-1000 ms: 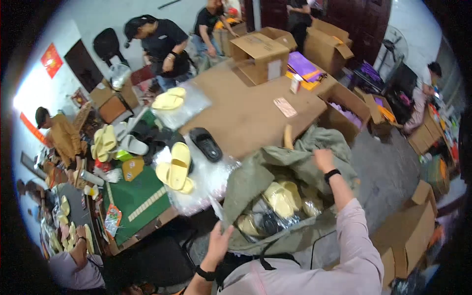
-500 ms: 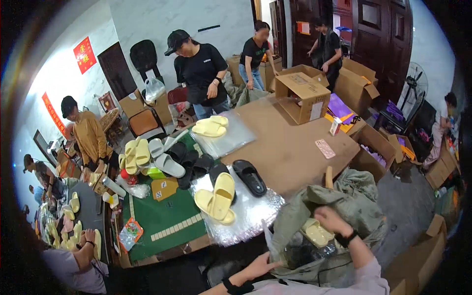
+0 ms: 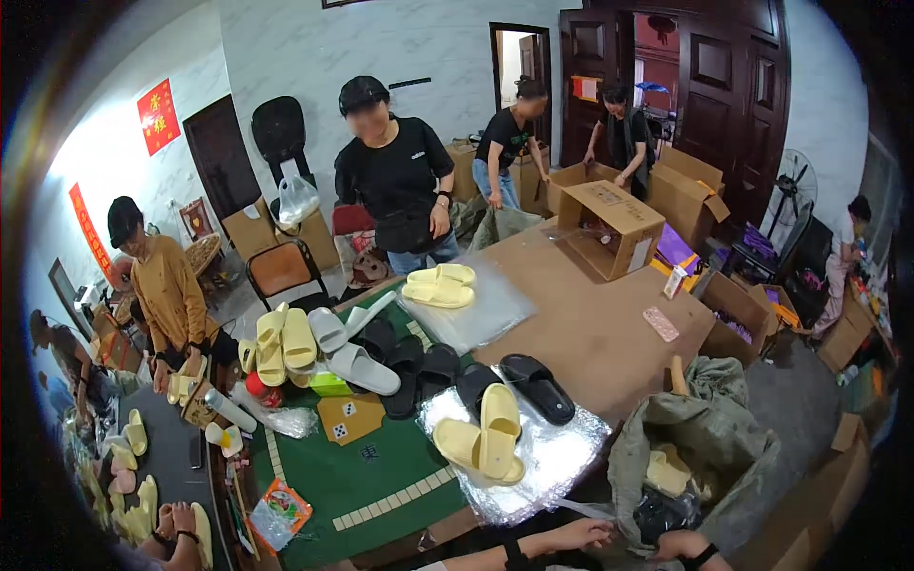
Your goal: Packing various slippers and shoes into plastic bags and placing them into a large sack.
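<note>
A grey-green woven sack stands open at the table's near right edge. Inside lie yellow slippers and a dark item in clear plastic. My left hand is at the sack's left rim, its fingers together by a strip of clear plastic; what they pinch is too small to make out. At the sack's near rim is my right hand, its fingers partly hidden. On clear plastic bags to the left lie a crossed yellow slipper pair and black slippers.
Grey slippers and more yellow slippers crowd the green mat. A cardboard box and a pink phone rest on the brown tabletop. Several people work around, one across the table. Cardboard boxes stand at right.
My right hand has drawn back from over the slippers to the sack's near rim. My left hand's spread fingers have come together. The view has shifted, moving the table things rightward and down.
</note>
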Demonstrator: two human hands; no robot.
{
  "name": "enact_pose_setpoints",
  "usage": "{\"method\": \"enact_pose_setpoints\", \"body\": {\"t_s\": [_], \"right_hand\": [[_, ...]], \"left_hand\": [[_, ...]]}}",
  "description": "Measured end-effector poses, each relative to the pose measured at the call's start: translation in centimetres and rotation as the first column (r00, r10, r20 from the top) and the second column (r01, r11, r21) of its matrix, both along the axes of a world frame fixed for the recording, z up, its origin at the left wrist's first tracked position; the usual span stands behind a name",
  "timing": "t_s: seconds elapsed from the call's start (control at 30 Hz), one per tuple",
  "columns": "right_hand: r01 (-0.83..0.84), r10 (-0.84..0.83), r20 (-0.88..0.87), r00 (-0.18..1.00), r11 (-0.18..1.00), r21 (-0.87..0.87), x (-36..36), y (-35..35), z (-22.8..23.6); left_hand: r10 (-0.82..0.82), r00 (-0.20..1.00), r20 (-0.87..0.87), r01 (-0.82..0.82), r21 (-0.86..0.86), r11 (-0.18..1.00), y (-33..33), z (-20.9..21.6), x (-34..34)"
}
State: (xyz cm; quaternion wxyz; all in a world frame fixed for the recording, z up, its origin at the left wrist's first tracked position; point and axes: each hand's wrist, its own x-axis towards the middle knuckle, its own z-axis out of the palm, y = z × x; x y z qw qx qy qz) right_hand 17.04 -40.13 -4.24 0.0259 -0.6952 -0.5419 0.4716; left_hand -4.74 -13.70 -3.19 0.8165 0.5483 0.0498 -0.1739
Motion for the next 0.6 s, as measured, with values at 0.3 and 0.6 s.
{"method": "enact_pose_setpoints", "body": {"t_s": [0.3,0.6], "right_hand": [[-0.023,0.112,0.198,0.974,0.914,-0.404,-1.9,5.4,6.8],[-0.097,0.287,0.362,0.887,0.882,-0.461,0.3,9.8,5.0]], "left_hand": [[0.219,0.962,-0.162,-0.219,0.017,0.976,5.6,1.5,-6.7],[0.59,0.777,-0.219,-0.582,0.107,0.806,7.8,-0.7,-13.4]]}}
